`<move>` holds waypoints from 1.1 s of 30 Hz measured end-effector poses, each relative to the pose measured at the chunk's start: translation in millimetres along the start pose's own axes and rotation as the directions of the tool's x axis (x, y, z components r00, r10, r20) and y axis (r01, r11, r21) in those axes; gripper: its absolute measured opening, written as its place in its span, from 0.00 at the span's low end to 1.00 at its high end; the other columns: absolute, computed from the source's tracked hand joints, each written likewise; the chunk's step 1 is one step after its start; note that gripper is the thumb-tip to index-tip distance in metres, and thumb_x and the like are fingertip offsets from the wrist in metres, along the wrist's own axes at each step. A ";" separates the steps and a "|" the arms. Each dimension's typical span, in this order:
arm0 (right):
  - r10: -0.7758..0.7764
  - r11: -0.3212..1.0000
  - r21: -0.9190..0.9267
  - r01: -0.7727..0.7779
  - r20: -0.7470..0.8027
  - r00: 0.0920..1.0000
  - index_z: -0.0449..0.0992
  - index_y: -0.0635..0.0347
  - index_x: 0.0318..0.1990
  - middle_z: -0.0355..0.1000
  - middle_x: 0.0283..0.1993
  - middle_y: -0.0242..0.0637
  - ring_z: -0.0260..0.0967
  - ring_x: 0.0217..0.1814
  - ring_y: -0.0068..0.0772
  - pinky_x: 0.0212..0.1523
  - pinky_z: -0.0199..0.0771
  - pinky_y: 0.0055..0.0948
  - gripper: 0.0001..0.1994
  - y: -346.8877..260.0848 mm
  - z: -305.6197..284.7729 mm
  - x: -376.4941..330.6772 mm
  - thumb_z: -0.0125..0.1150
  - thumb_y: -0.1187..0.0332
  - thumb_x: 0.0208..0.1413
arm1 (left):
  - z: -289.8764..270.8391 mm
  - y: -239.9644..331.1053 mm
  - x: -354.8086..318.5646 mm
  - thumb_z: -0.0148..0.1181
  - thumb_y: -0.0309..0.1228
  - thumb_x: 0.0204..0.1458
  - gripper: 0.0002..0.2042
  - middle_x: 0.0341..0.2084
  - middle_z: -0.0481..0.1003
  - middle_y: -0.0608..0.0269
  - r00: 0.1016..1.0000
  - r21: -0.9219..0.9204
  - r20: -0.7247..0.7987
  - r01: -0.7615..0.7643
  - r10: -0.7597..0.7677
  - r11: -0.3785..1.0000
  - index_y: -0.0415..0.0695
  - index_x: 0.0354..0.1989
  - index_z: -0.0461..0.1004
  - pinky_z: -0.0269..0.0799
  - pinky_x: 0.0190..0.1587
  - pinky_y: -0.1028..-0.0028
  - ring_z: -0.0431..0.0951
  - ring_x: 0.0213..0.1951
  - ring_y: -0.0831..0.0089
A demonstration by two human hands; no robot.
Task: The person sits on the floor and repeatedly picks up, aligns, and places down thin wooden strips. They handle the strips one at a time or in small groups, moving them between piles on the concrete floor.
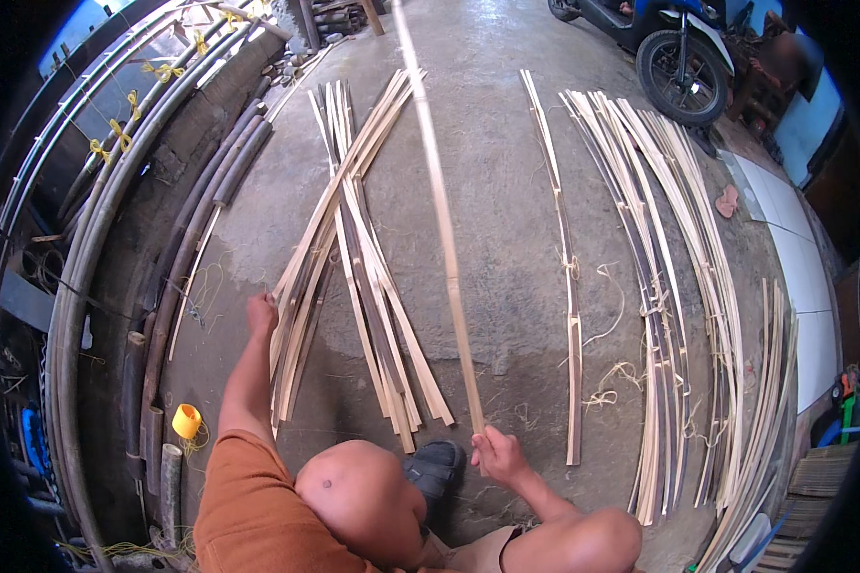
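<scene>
My right hand (499, 456) is closed around the near end of a long, pale bamboo strip (446, 229). The strip slants up and away past the top of the view. To the left, my left hand (263, 313) has its fingers curled closed beside a bundle of bamboo strips (308, 234); what they hold, if anything, I cannot make out. That bundle lies crosswise over a second bundle (377, 296), forming an X on the concrete floor. Between my hands, the raised strip passes right of both bundles.
Right of me lie a narrow tied bundle (573, 363), wider strip bundles (655, 315) and loose twine (610, 382). Dark bamboo poles (177, 277) and a yellow twine roll (187, 420) are at left. A motorbike (683, 76) and a seated person are far right.
</scene>
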State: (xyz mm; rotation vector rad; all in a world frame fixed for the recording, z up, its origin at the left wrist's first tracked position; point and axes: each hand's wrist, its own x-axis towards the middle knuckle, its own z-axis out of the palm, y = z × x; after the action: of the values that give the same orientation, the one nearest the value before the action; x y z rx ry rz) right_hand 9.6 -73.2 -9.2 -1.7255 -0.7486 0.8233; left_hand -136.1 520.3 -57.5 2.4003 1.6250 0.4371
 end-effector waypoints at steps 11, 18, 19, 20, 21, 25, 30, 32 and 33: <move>0.173 0.957 0.176 -0.228 0.281 0.944 0.73 0.63 0.33 0.75 0.23 0.35 0.73 0.24 0.25 0.29 0.72 0.29 0.19 30.0 53.2 64.4 0.48 0.55 0.66 | 45.5 99.1 -18.5 0.52 0.33 0.59 0.20 0.49 0.66 0.39 0.933 -0.127 -0.096 -0.357 0.347 0.925 0.37 0.57 0.68 0.65 0.56 0.60 0.69 0.50 0.46; 0.081 0.944 -0.288 -0.159 -0.267 0.960 0.75 0.60 0.44 0.71 0.47 0.52 0.68 0.51 0.56 0.51 0.70 0.47 0.18 50.6 -36.6 20.9 0.55 0.53 0.59 | 59.6 235.3 -122.1 0.55 0.29 0.58 0.17 0.49 0.67 0.45 0.791 -0.377 0.004 -0.565 0.611 0.734 0.38 0.55 0.70 0.64 0.57 0.63 0.69 0.53 0.52; 0.088 0.912 -0.338 -0.233 -0.393 0.915 0.73 0.61 0.46 0.69 0.46 0.51 0.68 0.50 0.55 0.52 0.69 0.46 0.17 55.0 -58.9 7.2 0.56 0.56 0.59 | 62.2 250.9 -133.6 0.55 0.29 0.58 0.16 0.49 0.67 0.45 0.759 -0.412 -0.009 -0.596 0.651 0.689 0.38 0.54 0.70 0.64 0.57 0.63 0.69 0.53 0.53; 0.080 0.874 -0.385 -0.296 -0.487 0.870 0.72 0.61 0.49 0.67 0.47 0.51 0.68 0.50 0.54 0.53 0.69 0.44 0.18 64.6 -79.7 -8.7 0.57 0.57 0.58 | 66.1 263.6 -148.6 0.56 0.29 0.58 0.16 0.48 0.68 0.45 0.728 -0.446 -0.014 -0.618 0.686 0.647 0.38 0.54 0.71 0.64 0.57 0.63 0.69 0.52 0.53; 0.113 0.810 -0.413 -0.416 -0.586 0.802 0.69 0.61 0.51 0.66 0.50 0.51 0.67 0.51 0.54 0.53 0.69 0.44 0.21 70.1 -94.5 -25.0 0.60 0.58 0.56 | 66.8 277.3 -166.8 0.56 0.28 0.58 0.15 0.48 0.69 0.45 0.715 -0.463 -0.009 -0.622 0.699 0.631 0.38 0.52 0.72 0.66 0.56 0.63 0.70 0.51 0.54; 0.296 0.584 -0.511 -0.631 -0.590 0.752 0.64 0.64 0.54 0.66 0.51 0.52 0.68 0.52 0.53 0.53 0.70 0.44 0.28 80.9 -119.6 -61.8 0.65 0.57 0.52 | 85.6 311.6 -209.2 0.55 0.30 0.59 0.13 0.46 0.70 0.47 0.669 -0.626 0.144 -0.510 0.729 0.591 0.39 0.50 0.73 0.70 0.51 0.65 0.74 0.45 0.57; 0.387 0.787 -0.280 -0.550 -0.469 0.794 0.67 0.63 0.45 0.72 0.41 0.50 0.72 0.44 0.49 0.46 0.71 0.42 0.21 103.6 -127.3 -66.3 0.65 0.62 0.47 | 107.0 347.8 -259.5 0.54 0.34 0.61 0.14 0.47 0.71 0.52 0.620 -0.737 0.340 -0.292 0.708 0.609 0.39 0.50 0.73 0.72 0.47 0.68 0.76 0.40 0.65; 0.434 0.853 -0.155 -0.499 -0.320 0.842 0.66 0.64 0.45 0.72 0.42 0.50 0.73 0.42 0.47 0.44 0.71 0.42 0.20 87.1 -133.6 -65.8 0.63 0.63 0.48 | 112.5 363.1 -279.9 0.52 0.36 0.62 0.18 0.48 0.71 0.54 0.573 -0.755 0.542 0.012 0.614 0.656 0.39 0.55 0.69 0.72 0.48 0.64 0.75 0.44 0.63; 0.420 0.893 -0.046 -0.448 -0.274 0.865 0.65 0.64 0.44 0.72 0.41 0.48 0.72 0.42 0.42 0.43 0.70 0.38 0.21 83.6 -132.7 -73.2 0.63 0.62 0.47 | 112.9 374.2 -294.0 0.51 0.37 0.63 0.19 0.49 0.71 0.55 0.519 -0.733 0.634 0.169 0.573 0.659 0.39 0.58 0.67 0.72 0.49 0.62 0.75 0.46 0.62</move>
State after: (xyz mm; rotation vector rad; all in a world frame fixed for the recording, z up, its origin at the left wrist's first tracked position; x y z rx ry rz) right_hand 84.0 -224.9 -46.5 -2.0919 -0.2267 0.8437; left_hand 126.2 107.8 -74.8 1.6730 0.4915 -0.0909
